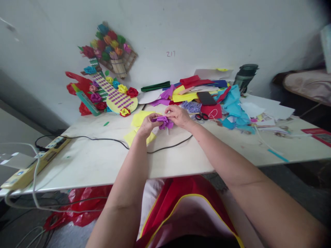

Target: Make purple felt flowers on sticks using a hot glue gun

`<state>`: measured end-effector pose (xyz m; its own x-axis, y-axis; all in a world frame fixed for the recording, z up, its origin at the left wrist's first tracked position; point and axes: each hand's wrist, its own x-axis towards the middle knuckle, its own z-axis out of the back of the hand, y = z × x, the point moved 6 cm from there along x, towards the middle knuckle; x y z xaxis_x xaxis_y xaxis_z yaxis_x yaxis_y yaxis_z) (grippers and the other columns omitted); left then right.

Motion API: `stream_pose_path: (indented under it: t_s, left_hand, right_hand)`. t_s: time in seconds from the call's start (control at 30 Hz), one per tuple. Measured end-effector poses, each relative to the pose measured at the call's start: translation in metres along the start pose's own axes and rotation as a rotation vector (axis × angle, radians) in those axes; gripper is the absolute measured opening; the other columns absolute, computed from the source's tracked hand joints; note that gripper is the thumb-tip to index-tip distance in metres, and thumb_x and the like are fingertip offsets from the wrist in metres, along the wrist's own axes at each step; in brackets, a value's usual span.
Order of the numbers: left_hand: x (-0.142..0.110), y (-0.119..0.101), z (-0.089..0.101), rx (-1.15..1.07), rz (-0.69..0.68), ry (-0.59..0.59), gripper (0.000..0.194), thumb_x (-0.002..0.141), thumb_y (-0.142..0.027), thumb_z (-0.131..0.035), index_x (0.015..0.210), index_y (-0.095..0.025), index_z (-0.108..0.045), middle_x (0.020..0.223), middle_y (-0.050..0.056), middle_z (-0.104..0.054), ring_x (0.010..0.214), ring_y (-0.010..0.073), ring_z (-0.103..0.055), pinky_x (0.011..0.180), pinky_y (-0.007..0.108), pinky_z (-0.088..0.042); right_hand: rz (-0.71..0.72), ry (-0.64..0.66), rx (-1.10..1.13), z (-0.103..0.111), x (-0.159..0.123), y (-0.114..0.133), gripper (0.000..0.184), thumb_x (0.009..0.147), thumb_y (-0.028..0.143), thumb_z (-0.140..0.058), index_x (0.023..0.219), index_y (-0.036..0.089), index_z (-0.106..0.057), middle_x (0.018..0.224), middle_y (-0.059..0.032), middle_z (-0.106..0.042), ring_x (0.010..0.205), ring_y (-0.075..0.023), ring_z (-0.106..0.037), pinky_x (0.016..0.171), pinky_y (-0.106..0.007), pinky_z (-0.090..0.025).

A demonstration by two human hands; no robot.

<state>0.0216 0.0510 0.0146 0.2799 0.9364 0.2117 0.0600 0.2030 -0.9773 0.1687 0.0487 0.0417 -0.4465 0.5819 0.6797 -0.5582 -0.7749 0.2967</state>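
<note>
Purple crepe paper (165, 123), gathered into ruffled folds like a flower, is between my two hands above the table. My left hand (148, 125) pinches its left side, fingers closed. From the right, my right hand (179, 116) closes its fingers on the paper's upper edge. A thin stick (194, 113) pokes out on the right of that hand; its other end is hidden by the fingers. Under and beside my left hand lie yellow paper pieces (139, 119). Black-handled scissors (201, 116) rest just right of my right hand.
A black cable (103, 139) crosses the table from a power strip (43, 158). Behind stand a flower-decorated guitar (121, 103) and a glue bottle (88, 102). Coloured paper, a phone (206, 98), blue crepe paper (232, 103) and a dark bottle (244, 77) lie or stand right.
</note>
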Motion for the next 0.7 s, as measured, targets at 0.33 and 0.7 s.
stream_pose_path:
  t_s: [0.33, 0.7]
  left_hand:
    - [-0.001, -0.006, 0.004, 0.085, -0.058, -0.075, 0.039, 0.048, -0.019, -0.081, 0.085, -0.014, -0.068, 0.077, 0.002, -0.069, 0.070, 0.0134, -0.061, 0.071, 0.027, -0.048]
    - [0.002, 0.006, 0.008, -0.108, 0.075, -0.051, 0.034, 0.059, -0.043, -0.077, 0.068, -0.013, -0.064, 0.061, 0.001, -0.059, 0.058, 0.0106, -0.054, 0.059, 0.024, -0.047]
  right_hand:
    - [-0.006, 0.015, 0.013, 0.004, 0.000, -0.006, 0.022, 0.082, 0.014, -0.055, 0.083, 0.021, -0.075, 0.102, -0.0057, -0.069, 0.097, -0.0203, -0.062, 0.081, -0.031, -0.048]
    - [0.018, 0.037, 0.020, 0.005, 0.000, -0.004, 0.021, 0.082, 0.015, -0.056, 0.082, 0.021, -0.076, 0.099, -0.0057, -0.069, 0.095, -0.0205, -0.062, 0.079, -0.031, -0.047]
